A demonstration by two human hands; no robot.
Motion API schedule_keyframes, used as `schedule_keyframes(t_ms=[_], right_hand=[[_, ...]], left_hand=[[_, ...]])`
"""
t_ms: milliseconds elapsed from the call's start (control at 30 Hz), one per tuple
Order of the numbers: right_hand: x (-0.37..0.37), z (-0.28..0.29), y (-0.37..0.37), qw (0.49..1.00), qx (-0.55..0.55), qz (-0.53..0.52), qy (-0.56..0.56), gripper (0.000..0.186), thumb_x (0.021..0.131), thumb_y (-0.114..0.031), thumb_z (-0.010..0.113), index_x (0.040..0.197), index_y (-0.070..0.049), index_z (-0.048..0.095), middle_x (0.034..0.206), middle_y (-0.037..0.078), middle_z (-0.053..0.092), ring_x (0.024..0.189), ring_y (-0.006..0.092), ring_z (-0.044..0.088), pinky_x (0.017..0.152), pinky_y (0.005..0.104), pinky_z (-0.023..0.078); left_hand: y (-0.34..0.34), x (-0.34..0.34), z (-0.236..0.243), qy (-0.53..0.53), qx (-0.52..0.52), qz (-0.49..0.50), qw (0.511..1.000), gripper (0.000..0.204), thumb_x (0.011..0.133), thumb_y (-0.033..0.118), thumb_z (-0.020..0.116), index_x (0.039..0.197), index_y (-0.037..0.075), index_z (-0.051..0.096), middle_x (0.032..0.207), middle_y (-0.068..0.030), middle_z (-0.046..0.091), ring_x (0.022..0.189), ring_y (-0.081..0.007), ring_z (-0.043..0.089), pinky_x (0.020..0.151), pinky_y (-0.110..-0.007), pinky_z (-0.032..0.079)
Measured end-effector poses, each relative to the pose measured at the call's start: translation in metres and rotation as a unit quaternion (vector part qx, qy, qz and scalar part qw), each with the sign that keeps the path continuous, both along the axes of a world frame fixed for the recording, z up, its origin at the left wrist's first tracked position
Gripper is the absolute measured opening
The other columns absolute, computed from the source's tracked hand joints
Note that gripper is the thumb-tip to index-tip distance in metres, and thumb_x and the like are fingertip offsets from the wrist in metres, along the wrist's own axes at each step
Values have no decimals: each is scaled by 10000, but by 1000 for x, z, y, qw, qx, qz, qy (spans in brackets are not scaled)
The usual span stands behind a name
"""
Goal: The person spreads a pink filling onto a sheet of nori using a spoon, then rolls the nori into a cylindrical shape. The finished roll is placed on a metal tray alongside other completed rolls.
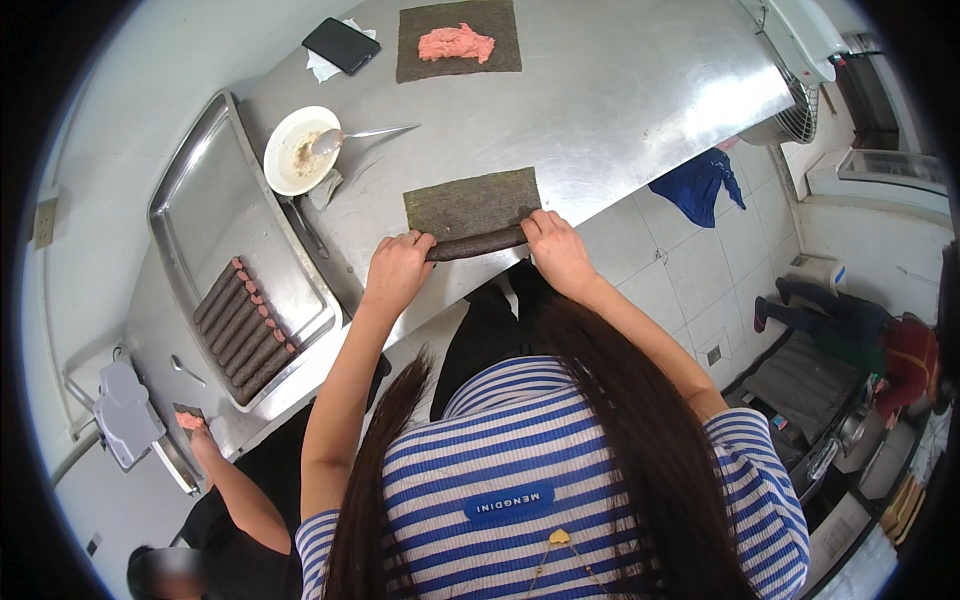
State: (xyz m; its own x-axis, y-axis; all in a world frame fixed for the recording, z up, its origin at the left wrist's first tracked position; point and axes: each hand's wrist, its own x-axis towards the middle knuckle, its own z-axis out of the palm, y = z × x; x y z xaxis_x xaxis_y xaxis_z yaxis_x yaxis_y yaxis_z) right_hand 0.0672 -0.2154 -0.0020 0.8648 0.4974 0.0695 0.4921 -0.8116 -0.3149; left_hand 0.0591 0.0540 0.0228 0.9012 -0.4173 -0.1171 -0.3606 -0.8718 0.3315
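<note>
At the table's near edge lies a dark seaweed sheet (pixel 478 200), its near side rolled into a tube (pixel 478 246). My left hand (pixel 398 268) grips the left end of that roll, with the fingers curled over it. On the right end, my right hand (pixel 556 248) pinches the roll in the same way. The far part of the sheet is flat on the metal. Whatever is inside the roll is hidden.
Farther off, pink paste (pixel 456 43) sits on another seaweed sheet (pixel 415 65). Left are a white bowl (pixel 282 165) with a spoon (pixel 360 135), a black phone (pixel 341 46), and a metal tray (pixel 190 170) holding several filled rolls (pixel 245 330). A co-worker's hand (pixel 203 447) holds seaweed with paste.
</note>
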Motion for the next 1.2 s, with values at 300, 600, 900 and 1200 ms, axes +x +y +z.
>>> schedule_keyframes(t_ms=[300,600,900,1200], right_hand=[[5,10,27,987,70,128,-64,200,745,-77,552,929,-4,579,948,110,539,934,257,557,820,342,488],[8,-1,9,998,19,52,-1,177,748,-59,555,913,-5,586,944,111,555,941,259,567,829,342,494],[11,23,24,973,101,184,-96,314,744,-83,564,1034,33,587,1059,141,580,1005,277,577,894,347,487],[22,-11,45,974,114,197,-16,358,754,-57,558,1087,73,584,1113,155,570,1037,286,564,904,360,479]], left_hand=[[-1,-3,4,14,-5,15,1000,254,725,132,731,939,77,607,869,-78,633,835,-282,625,746,-407,472],[3,-5,-2,14,-7,31,999,238,724,94,715,933,75,600,832,-99,649,806,-302,635,730,-417,488],[3,27,11,180,11,90,979,271,659,100,732,888,79,588,858,-108,685,846,-314,659,722,-425,519],[-10,25,15,81,-2,45,996,386,637,125,770,987,99,608,948,-65,638,911,-286,631,767,-406,500]])
